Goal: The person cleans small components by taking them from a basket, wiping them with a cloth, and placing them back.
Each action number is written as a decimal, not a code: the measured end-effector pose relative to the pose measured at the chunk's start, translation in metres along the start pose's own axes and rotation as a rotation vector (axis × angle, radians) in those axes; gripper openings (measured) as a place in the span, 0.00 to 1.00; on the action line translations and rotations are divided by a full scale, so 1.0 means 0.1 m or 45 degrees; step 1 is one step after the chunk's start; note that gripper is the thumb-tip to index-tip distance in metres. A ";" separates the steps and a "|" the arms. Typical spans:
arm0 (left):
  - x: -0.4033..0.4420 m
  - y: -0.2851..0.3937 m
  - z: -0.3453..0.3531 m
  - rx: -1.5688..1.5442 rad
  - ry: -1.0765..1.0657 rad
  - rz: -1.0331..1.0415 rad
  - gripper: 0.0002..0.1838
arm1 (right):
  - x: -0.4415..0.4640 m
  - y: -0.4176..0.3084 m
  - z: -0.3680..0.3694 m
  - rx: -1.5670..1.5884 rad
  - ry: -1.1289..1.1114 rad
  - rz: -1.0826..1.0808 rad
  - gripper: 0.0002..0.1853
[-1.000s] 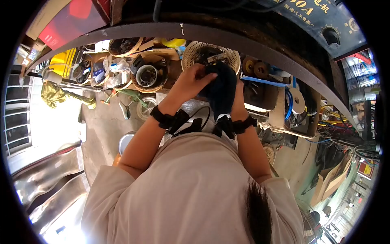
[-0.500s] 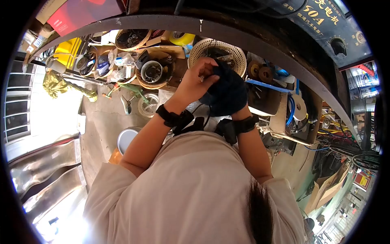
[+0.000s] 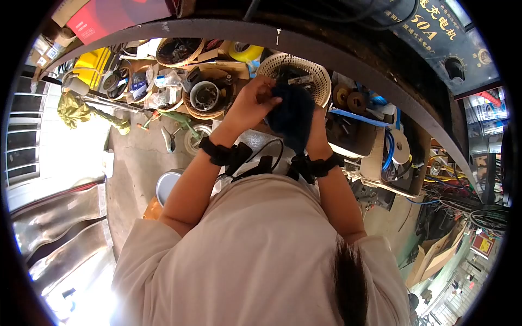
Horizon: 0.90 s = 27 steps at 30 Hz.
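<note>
A dark blue fuzzy cloth (image 3: 293, 115) is bunched up between my two hands in front of my belly. My left hand (image 3: 251, 104) pinches its left edge, fingers curled and thumb against the fabric. Against the right side of the cloth is my right hand (image 3: 318, 133); the fabric covers its fingers, so their grip is hidden. Both wrists wear black straps, and a thin black cable loops below the cloth. Just beyond my hands sits a cream perforated basket (image 3: 322, 81) with dark metal parts inside.
A dark shelf edge (image 3: 217, 31) arches across the front, with a charger unit (image 3: 435, 49) above right. Below it stand a grey bucket (image 3: 204, 96) of small parts, a cardboard box (image 3: 375, 149) and a yellow tape roll (image 3: 246, 51). Tangled cables (image 3: 489, 217) lie far right.
Both hands have shifted slightly left with the cloth. The cloth has turned and now hangs lower in a point, showing more of the right hand's side.
</note>
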State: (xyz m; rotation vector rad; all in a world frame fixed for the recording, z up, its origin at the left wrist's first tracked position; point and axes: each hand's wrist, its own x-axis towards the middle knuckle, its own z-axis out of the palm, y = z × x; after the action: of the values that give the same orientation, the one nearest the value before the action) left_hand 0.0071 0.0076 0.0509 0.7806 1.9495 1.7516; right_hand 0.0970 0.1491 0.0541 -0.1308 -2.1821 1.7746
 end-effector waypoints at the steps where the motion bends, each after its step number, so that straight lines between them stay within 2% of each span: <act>1: 0.00 0.02 -0.04 -0.022 -0.054 -0.001 0.21 | 0.03 -0.07 0.00 -0.078 0.000 -0.054 0.17; 4: -0.01 0.03 -0.05 -0.246 -0.064 0.099 0.22 | 0.05 -0.27 -0.07 -0.427 -0.054 -0.316 0.19; 6: -0.03 0.02 -0.04 -0.234 0.009 0.079 0.25 | 0.00 -0.02 -0.09 -0.675 0.048 -0.433 0.19; 8: -0.07 -0.04 -0.09 -0.247 0.098 -0.009 0.27 | 0.01 0.18 -0.15 -0.131 0.044 -0.270 0.19; 10: -0.04 -0.27 -0.14 0.025 0.328 0.165 0.26 | 0.06 0.31 -0.23 1.199 -0.067 0.207 0.20; 11: -0.03 -0.37 -0.15 0.162 0.442 0.249 0.26 | 0.03 0.35 -0.18 1.185 -0.029 0.206 0.20; 12: -0.02 -0.31 -0.14 0.001 0.477 0.198 0.17 | 0.02 0.38 -0.12 1.169 0.008 0.205 0.19; 14: -0.03 0.00 -0.10 0.122 0.359 0.167 0.12 | 0.00 0.39 -0.08 0.878 0.034 0.120 0.18; 16: -0.02 0.15 -0.06 0.274 0.255 0.121 0.12 | 0.00 0.36 -0.05 0.330 0.010 -0.052 0.18; 19: -0.02 0.18 -0.10 0.118 0.086 -0.067 0.12 | 0.01 0.28 -0.02 -0.492 -0.018 -0.314 0.17; 22: -0.02 0.00 -0.18 -0.230 0.184 -0.121 0.14 | 0.01 0.09 -0.07 -0.995 0.163 -0.677 0.19; 25: 0.00 -0.51 -0.54 -0.150 0.383 -0.256 0.14 | 0.02 -0.06 -0.24 -1.181 0.300 -0.763 0.19; 27: -0.01 -1.22 -0.90 0.196 0.449 -0.469 0.16 | 0.00 -0.15 -0.39 -1.178 0.323 -0.678 0.20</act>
State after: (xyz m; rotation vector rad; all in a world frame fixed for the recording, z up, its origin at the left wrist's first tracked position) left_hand -0.0658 -0.0687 -0.0584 0.1384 2.2986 1.6062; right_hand 0.1105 0.1820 0.0749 0.0214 -2.3577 0.3794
